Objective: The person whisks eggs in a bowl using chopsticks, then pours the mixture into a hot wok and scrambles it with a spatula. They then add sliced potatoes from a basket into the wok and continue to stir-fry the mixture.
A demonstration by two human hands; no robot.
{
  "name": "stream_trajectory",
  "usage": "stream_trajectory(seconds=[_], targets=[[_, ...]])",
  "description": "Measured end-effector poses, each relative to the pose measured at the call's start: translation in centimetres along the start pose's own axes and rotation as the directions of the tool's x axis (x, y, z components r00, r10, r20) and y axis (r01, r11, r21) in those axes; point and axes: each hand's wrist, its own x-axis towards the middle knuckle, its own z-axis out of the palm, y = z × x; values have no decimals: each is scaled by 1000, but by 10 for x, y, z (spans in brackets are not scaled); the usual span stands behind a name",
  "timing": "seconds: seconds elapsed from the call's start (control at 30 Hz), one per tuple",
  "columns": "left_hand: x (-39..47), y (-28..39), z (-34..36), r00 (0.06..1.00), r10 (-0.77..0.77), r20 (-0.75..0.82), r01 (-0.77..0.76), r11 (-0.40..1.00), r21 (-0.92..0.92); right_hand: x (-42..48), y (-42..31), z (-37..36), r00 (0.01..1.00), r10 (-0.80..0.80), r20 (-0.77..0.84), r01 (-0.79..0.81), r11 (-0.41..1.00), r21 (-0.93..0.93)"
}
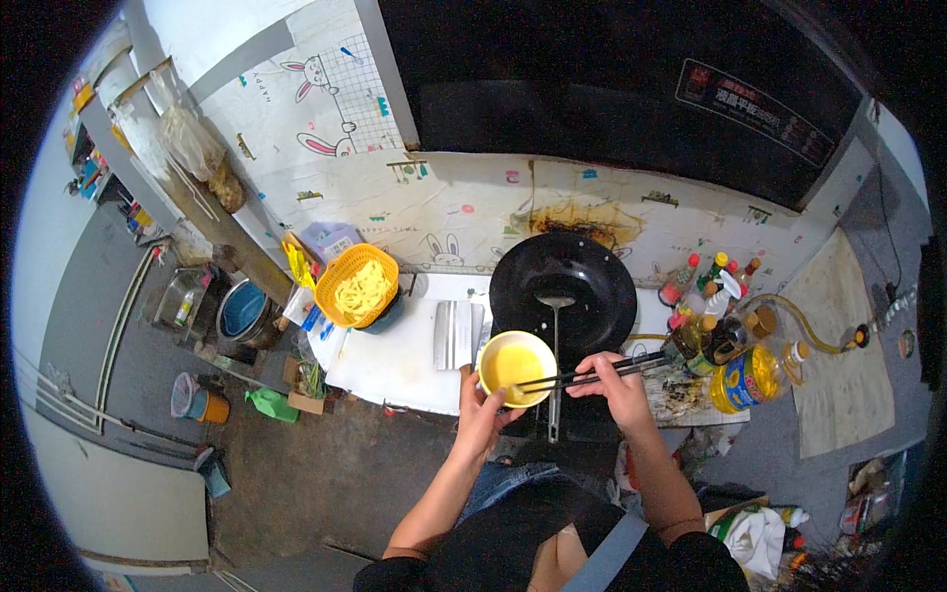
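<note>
My left hand (482, 414) grips a round bowl (546, 354) with yellow liquid, which looks like beaten egg, in it. In my right hand (612, 385) is a pair of black chopsticks (566, 379), their tips in the liquid near the bowl's lower left side. Just beyond the bowl sits a black wok (510, 285); a metal ladle or spatula (555, 399) lies in it, its handle pointing towards me. A cleaver (448, 334) rests on the white board (392, 370) left of the bowl. An orange plastic basket (322, 290) holds pale yellow cut strips, their kind unclear.
Sauce bottles (679, 280), a spray bottle (721, 296) and a large bottle of cooking oil (747, 379) crowd the right side. A yellow hose (803, 325) runs behind them. At the left are a sink (177, 296), a metal pot (255, 339) and a green jug (272, 405).
</note>
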Motion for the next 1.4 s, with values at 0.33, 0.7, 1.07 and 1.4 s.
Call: stream_trajectory(seconds=[0.33,0.7,1.07,1.4], targets=[[0,0,0,1000,-1,-11,0,1000,-18,3,1,-1,984,-177,6,171,939,-298],[-1,0,1,1000,17,3,-17,1000,-13,4,4,-1,1000,18,-4,-18,991,132],[4,-11,5,992,113,-58,-108,990,88,16,54,-15,960,279,-6,-225,789,571],[16,0,10,993,-40,-114,38,999,-25,34,34,-18,967,241,-89,-127,750,650]])
